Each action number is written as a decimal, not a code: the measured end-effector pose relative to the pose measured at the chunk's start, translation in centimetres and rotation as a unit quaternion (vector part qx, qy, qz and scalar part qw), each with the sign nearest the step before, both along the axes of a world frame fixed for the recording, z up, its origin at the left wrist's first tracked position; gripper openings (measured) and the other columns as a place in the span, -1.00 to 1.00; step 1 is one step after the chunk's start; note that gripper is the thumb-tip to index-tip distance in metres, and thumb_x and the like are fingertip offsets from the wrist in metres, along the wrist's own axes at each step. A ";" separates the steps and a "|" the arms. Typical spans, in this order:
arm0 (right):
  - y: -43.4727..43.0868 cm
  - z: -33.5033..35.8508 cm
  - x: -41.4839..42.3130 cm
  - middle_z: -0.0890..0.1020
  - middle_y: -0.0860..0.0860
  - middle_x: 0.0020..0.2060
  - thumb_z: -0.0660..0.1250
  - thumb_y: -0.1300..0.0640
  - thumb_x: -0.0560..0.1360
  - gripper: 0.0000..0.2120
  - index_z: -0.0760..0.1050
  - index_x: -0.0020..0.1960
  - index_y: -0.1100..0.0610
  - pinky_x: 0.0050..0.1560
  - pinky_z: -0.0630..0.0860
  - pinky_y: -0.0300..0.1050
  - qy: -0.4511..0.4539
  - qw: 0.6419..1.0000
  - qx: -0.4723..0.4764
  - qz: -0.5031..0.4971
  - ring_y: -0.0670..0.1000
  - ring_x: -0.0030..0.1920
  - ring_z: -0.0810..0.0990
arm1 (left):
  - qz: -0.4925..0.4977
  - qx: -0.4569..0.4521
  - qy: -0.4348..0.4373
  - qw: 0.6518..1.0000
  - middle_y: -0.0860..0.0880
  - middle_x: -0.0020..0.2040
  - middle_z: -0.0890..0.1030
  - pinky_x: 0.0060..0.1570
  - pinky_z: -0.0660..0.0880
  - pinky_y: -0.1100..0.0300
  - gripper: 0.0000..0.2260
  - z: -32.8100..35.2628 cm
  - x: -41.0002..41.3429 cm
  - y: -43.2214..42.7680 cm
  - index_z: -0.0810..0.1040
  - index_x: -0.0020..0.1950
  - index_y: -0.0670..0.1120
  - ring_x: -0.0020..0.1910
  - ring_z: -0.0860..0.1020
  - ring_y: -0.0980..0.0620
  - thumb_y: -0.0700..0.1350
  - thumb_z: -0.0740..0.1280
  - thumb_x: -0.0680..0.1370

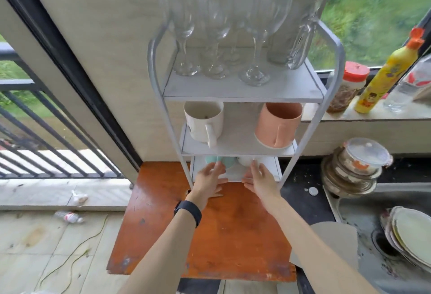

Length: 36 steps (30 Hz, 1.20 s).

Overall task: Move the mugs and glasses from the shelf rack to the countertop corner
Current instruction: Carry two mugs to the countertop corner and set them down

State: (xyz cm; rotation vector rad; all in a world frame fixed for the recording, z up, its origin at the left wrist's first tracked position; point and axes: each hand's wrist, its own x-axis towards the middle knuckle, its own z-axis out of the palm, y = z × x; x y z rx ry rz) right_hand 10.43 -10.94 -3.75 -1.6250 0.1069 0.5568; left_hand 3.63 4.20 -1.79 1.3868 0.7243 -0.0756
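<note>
A white three-tier shelf rack (245, 93) stands on an orange wooden countertop (224, 228). Several clear stemmed wine glasses (254, 37) fill its top shelf. On the middle shelf sit a white mug (203, 121) and a pink mug (277, 125). On the bottom shelf a teal cup (227, 162) and a white cup (245, 160) are partly hidden by the shelf above. My left hand (210, 181), with a black wristband, is open just in front of the teal cup. My right hand (261, 180) is open in front of the white cup. Neither hand holds anything.
A metal sink (363, 202) with stacked plates (412, 235) lies to the right, with stacked lidded bowls (354, 167) behind it. On the window ledge stand a yellow bottle (387, 72) and a red-lidded jar (347, 86). A railing and glass door are at left.
</note>
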 end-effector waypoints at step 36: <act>-43.7 3.7 -45.7 0.64 0.19 -0.10 0.13 -0.02 0.68 -0.73 0.52 0.05 0.12 -0.12 0.64 -0.13 -0.018 0.790 -0.037 -0.611 0.13 -0.11 0.71 | -0.644 -0.039 -0.075 0.760 0.04 -0.15 0.60 -0.10 0.50 0.15 -0.77 2.1 -19.7 -46.8 0.48 -0.04 -0.06 -0.09 0.68 0.00 0.04 0.15 0.68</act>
